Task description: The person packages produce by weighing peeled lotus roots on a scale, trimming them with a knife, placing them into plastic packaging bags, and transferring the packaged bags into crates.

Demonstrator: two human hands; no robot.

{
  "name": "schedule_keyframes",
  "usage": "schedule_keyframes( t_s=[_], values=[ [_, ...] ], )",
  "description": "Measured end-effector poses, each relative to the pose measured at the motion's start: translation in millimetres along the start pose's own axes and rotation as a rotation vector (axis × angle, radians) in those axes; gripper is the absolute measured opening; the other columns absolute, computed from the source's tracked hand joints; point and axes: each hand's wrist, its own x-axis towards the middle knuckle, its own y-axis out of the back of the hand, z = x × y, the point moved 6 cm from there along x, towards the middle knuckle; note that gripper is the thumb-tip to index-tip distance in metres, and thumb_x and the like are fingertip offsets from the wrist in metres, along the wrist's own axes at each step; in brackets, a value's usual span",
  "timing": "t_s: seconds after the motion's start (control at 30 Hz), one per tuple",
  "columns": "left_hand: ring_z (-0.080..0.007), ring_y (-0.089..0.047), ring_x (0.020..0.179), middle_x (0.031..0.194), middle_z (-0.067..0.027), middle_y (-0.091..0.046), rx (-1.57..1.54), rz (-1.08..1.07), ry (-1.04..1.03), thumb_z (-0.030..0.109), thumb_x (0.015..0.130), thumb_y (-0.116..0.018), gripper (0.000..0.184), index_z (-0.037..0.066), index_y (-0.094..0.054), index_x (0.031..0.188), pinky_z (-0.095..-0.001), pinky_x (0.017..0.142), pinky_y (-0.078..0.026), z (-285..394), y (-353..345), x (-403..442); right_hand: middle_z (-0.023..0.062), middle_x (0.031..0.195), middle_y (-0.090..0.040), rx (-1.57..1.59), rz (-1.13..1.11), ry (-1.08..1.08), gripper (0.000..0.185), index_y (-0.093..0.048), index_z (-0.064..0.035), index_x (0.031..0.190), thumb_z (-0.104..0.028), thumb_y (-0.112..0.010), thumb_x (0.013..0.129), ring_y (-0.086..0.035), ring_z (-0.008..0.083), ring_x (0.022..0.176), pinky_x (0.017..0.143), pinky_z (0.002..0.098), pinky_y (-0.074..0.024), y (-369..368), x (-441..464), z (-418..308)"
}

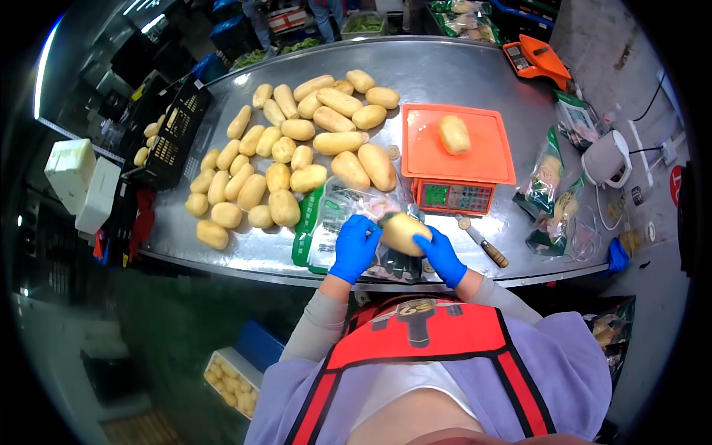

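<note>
My right hand (pixel 445 257), in a blue glove, is closed around one end of a pale yellow lotus root segment (pixel 403 234) at the table's front edge. The blue-gloved left hand (pixel 356 248) has its fingers curled on a clear plastic bag with green edges (pixel 322 236); the bag's mouth lies around the segment's far end. To the right is a knife with a wooden handle (pixel 493 253). Behind it stands an orange scale (pixel 460 167) with one lotus root segment (pixel 454 135) on its pan. Several more lotus root segments (pixel 282 177) cover the table's left half.
Packed bags (pixel 547 176) lie on the metal table (pixel 445 67) at the right, beside a white device (pixel 607 158) with cables. A second orange scale (pixel 535 59) is at the far right corner. A black crate (pixel 174 137) stands at the left, and a white box of roots (pixel 236 380) below.
</note>
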Motion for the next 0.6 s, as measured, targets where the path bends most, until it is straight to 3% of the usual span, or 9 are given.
schedule_keyframes(
  t_s=[0.03, 0.1, 0.2, 0.3, 0.33, 0.37, 0.47, 0.5, 0.6],
  values=[
    [-0.0304, -0.054, 0.082, 0.087, -0.0129, -0.057, -0.002, -0.003, -0.003, 0.011, 0.072, -0.063, 0.007, 0.007, -0.058, 0.074, -0.0373, 0.072, -0.044, 7, 0, 2, 0.0118, 0.107, -0.056, 0.168, 0.023, -0.068, 0.058, -0.043, 0.0054, 0.123, -0.029, -0.064, 0.081, -0.054, 0.0173, 0.095, 0.084, 0.0303, -0.0446, 1, 2, 1],
    [-0.0318, -0.053, 0.092, 0.097, -0.0122, -0.058, 0.164, 0.176, -0.284, 0.01, 0.07, -0.063, 0.007, 0.008, -0.058, 0.074, -0.041, 0.078, -0.042, 37, 6, 4, 0.014, 0.112, -0.055, -0.046, 0.013, 0.246, 0.061, -0.041, 0.0027, 0.126, -0.029, -0.064, 0.08, -0.055, 0.0204, 0.098, 0.085, 0.0322, -0.0446, -3, 6, -3],
    [-0.0333, -0.048, 0.106, 0.109, -0.0115, -0.058, 0.093, 0.16, -0.347, 0.01, 0.07, -0.062, 0.006, 0.009, -0.057, 0.074, -0.0442, 0.092, -0.033, 54, 5, 13, 0.0211, 0.119, -0.051, -0.677, -0.218, 0.558, 0.069, -0.037, -0.0048, 0.13, -0.035, -0.067, 0.076, -0.053, 0.0319, 0.108, 0.087, 0.0363, -0.0442, -27, -15, -45],
    [-0.0329, -0.044, 0.115, 0.114, -0.0114, -0.056, 0.06, 0.122, -0.318, 0.011, 0.072, -0.062, 0.007, 0.008, -0.057, 0.076, -0.0478, 0.102, -0.022, 42, -9, 11, 0.0222, 0.12, -0.049, -0.86, -0.222, 0.481, 0.07, -0.038, -0.0043, 0.128, -0.036, -0.068, 0.074, -0.052, 0.0338, 0.108, 0.088, 0.0369, -0.0443, -28, -1, -47],
    [-0.0329, -0.043, 0.116, 0.115, -0.0114, -0.055, 0.013, 0.12, -0.305, 0.012, 0.073, -0.061, 0.007, 0.008, -0.057, 0.077, -0.0488, 0.102, -0.021, 36, -12, 10, 0.0168, 0.117, -0.052, -0.647, -0.096, 0.324, 0.063, -0.039, -0.005, 0.127, -0.033, -0.065, 0.078, -0.056, 0.0295, 0.103, 0.084, 0.035, -0.0458, -17, 6, -36],
    [-0.033, -0.042, 0.117, 0.117, -0.0114, -0.054, -0.036, 0.117, -0.285, 0.012, 0.074, -0.061, 0.008, 0.008, -0.057, 0.078, -0.0497, 0.102, -0.019, 34, -14, 7, 0.0101, 0.116, -0.052, -0.018, -0.129, 0.179, 0.057, -0.038, -0.0056, 0.128, -0.027, -0.062, 0.082, -0.056, 0.0217, 0.101, 0.083, 0.0318, -0.046, -15, 24, -19],
    [-0.0319, -0.04, 0.12, 0.119, -0.0086, -0.053, 0.06, 0.145, -0.294, 0.015, 0.075, -0.061, 0.009, 0.008, -0.057, 0.081, -0.0532, 0.104, -0.014, 42, -10, 3, 0.0077, 0.114, -0.051, 0.848, -0.186, -0.254, 0.05, -0.039, -0.0022, 0.126, -0.022, -0.059, 0.084, -0.05, 0.0168, 0.104, 0.081, 0.0311, -0.0458, -27, 28, 0],
    [-0.0313, -0.04, 0.12, 0.119, -0.0081, -0.053, 0.12, 0.177, -0.306, 0.015, 0.075, -0.061, 0.01, 0.008, -0.058, 0.082, -0.054, 0.104, -0.013, 47, -6, 6, 0.0077, 0.114, -0.051, 0.846, -0.185, -0.263, 0.05, -0.039, -0.0022, 0.126, -0.022, -0.059, 0.084, -0.05, 0.0168, 0.104, 0.081, 0.0311, -0.0458, -29, 27, -5],
    [-0.03, -0.04, 0.119, 0.118, -0.0082, -0.053, 0.301, 0.057, -0.317, 0.017, 0.076, -0.059, 0.015, 0.008, -0.059, 0.087, -0.0548, 0.104, -0.013, 75, 0, 9, 0.0093, 0.107, -0.056, -0.643, -0.229, 0.519, 0.045, -0.043, -0.0012, 0.12, -0.021, -0.059, 0.083, -0.057, 0.0235, 0.096, 0.081, 0.0325, -0.0459, -37, 17, -38]
  ],
)
